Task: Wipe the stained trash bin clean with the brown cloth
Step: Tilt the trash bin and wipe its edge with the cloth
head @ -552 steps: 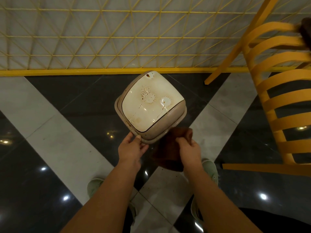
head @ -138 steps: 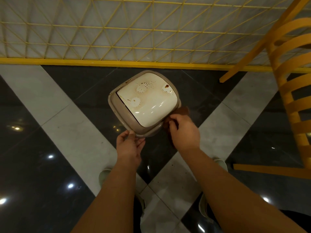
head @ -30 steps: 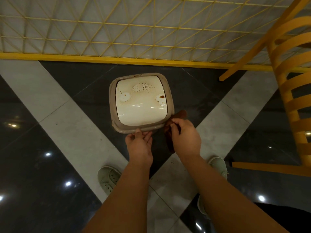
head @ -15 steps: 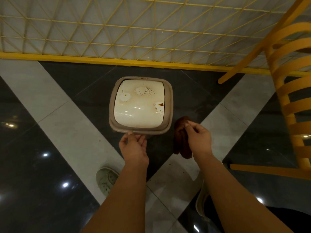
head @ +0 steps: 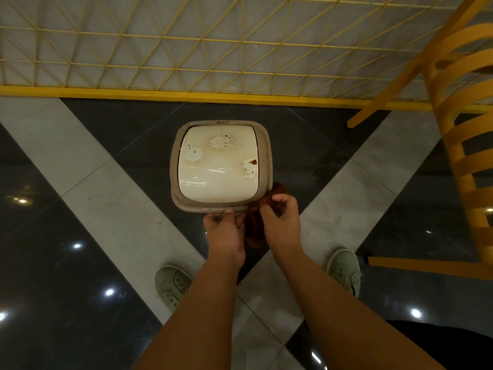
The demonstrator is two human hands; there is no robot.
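The trash bin [head: 262, 145] stands upright on the floor, seen from above, with a beige rim around a cream swing lid [head: 217, 180]. Brown stains mark the lid at its far middle, left and right. My left hand [head: 225, 231] grips the bin's near rim. My right hand [head: 281, 222] holds the brown cloth [head: 256, 231] bunched against the bin's near right corner; most of the cloth hangs between my hands.
A yellow wire-mesh fence [head: 213, 49] with a yellow base bar runs across just behind the bin. A yellow slatted chair [head: 466, 134] stands at the right. My two shoes [head: 173, 285] are on the glossy black and grey tiled floor.
My right hand has brought the cloth back from the right to the bin's near right corner. The bin has stopped turning and sits square. My left hand stays on the near rim.
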